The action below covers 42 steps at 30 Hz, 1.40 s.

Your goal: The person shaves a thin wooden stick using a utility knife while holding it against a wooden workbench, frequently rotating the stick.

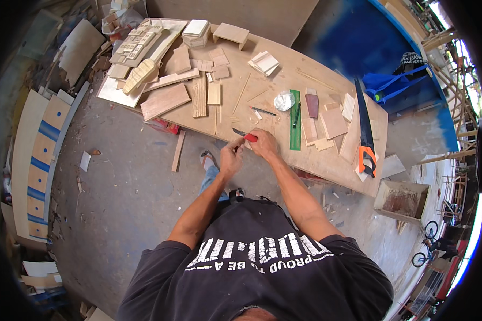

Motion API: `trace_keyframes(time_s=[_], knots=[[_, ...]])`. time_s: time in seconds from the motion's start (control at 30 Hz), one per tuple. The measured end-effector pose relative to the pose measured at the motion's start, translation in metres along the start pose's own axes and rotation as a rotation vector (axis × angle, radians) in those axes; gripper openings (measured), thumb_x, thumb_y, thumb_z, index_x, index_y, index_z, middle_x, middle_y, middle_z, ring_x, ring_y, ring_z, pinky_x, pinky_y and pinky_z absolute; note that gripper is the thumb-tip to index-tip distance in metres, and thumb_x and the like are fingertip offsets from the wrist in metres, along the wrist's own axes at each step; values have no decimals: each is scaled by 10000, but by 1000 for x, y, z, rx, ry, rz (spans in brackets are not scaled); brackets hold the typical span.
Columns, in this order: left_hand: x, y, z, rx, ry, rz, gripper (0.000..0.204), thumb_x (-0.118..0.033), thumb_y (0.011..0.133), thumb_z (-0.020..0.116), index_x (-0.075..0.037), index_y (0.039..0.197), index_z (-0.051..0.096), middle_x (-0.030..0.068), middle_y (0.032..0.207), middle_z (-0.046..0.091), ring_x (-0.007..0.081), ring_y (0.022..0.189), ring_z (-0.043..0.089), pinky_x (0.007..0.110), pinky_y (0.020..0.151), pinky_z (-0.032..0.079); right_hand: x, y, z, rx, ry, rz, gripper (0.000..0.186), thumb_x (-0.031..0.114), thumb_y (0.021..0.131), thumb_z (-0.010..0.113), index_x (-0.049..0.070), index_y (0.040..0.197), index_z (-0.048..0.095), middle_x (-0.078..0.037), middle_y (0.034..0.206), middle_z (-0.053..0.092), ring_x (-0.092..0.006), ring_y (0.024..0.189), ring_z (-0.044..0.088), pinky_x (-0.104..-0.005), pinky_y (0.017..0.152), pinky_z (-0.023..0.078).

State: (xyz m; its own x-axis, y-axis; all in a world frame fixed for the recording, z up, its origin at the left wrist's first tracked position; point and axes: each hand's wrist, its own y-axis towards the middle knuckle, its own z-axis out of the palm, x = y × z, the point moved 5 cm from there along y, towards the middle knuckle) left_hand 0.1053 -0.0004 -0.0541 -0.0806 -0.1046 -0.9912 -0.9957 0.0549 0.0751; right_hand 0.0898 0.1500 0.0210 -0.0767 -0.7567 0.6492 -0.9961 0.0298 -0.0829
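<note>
At the near edge of the wooden workbench (277,85), my right hand (265,144) is closed around the red handle of a knife (250,137). Its dark blade points left and away from me. My left hand (231,159) is closed just left of the knife, fingers pinched together close to the handle. Whatever sits between those fingers is too small and hidden to name. Beyond the hands lie a pencil (263,111) and small wood offcuts (257,114). A green ruler (295,136) rests to the right, beside a round whitish container (284,100).
An orange-handled handsaw (364,123) lies at the bench's right end, near wood pieces (333,123) and a dark red block (311,106). Boards (166,101) and stacked carved wood parts (139,43) cover the left end. An open box (401,199) stands off the right corner.
</note>
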Motion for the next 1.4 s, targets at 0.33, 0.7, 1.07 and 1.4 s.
trace_keyframes(time_s=[0.33, 0.7, 1.07, 1.4], knots=[[-52, 15, -30, -129, 481, 73, 150, -112, 827, 744, -64, 968, 754, 78, 825, 668, 253, 757, 631, 350, 688, 502, -12, -3, -3, -11, -11, 108, 170, 240, 819, 709, 124, 942, 731, -110, 965, 711, -364, 900, 678, -444, 764, 536], [-54, 37, -1, 188, 729, 272, 143, -202, 755, 746, -171, 886, 794, 11, 933, 701, 276, 946, 561, 435, 810, 403, -7, -2, -3, 41, 13, 131, 217, 255, 795, 717, 138, 977, 732, -116, 1033, 709, -377, 976, 665, -466, 829, 531], [-50, 49, 0, 304, 757, 278, 144, -238, 733, 773, -171, 859, 790, -2, 897, 702, 265, 909, 562, 433, 796, 393, -35, -35, -15, -235, 334, 307, 442, 435, 924, 626, -1, 862, 658, -170, 795, 631, -292, 696, 637, -400, 656, 504], [-54, 51, 2, 249, 767, 288, 102, -180, 754, 731, -169, 831, 797, -21, 935, 737, 271, 925, 584, 432, 792, 419, -29, -80, 76, -33, 1004, 732, 645, 641, 1003, 408, 14, 1011, 559, -13, 673, 498, -81, 483, 427, -249, 418, 358]])
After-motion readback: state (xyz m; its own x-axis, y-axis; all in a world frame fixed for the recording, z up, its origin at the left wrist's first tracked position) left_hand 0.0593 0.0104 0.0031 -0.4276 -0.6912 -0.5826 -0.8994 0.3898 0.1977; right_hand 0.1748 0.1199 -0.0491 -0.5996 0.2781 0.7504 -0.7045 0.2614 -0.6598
